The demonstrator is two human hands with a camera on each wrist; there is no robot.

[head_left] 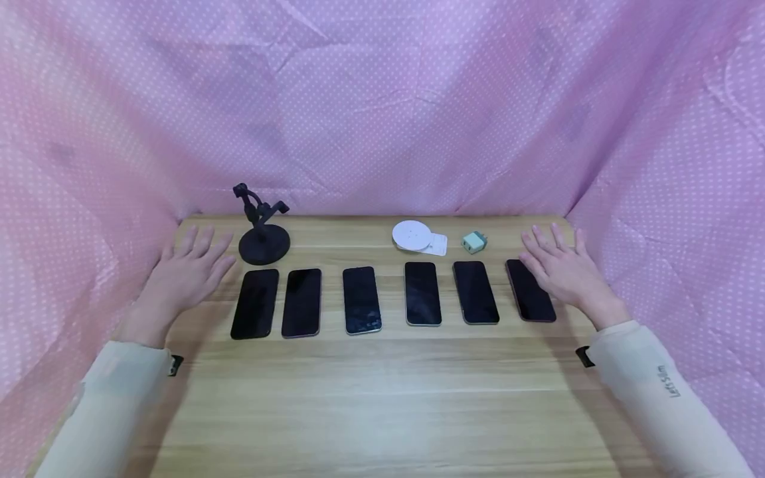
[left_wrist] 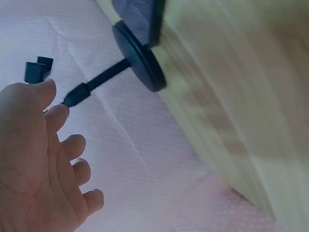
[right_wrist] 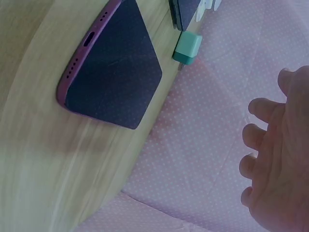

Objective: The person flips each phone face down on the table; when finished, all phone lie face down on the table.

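Nr R hand (head_left: 558,269), phone (head_left: 533,296) lengthwise far-L

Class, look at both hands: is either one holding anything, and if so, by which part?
Nothing is held. The left hand is empty, fingers spread near the stand; the right hand is empty too, near the rightmost phone.

Fingers (right_wrist: 263,110) hang apart from a phone (right_wrist: 113,72) and green charger (right_wrist: 188,46).

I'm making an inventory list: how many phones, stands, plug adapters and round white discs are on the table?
Phones: 6
Black stand: 1
Green plug adapter: 1
Round white disc: 1
Total: 9
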